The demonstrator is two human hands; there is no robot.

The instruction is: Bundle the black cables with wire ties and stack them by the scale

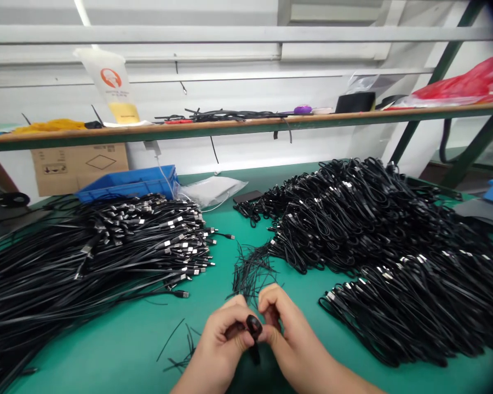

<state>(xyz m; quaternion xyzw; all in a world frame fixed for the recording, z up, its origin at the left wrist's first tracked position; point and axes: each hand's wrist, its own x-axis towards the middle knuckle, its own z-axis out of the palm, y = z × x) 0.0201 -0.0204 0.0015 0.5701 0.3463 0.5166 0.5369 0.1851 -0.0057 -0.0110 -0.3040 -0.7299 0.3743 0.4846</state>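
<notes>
One black, looped cable (252, 322) is pinched by left hand (224, 342), right hand's (290, 334) grip unclear.

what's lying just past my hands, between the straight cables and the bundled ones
The head view shows a loose scatter of thin black strips there, on the green tabletop.

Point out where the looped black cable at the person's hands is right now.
In the head view, the looped black cable is at lower centre, between the left hand and right hand, just nearer than the larger scatter of thin black strips.
</notes>
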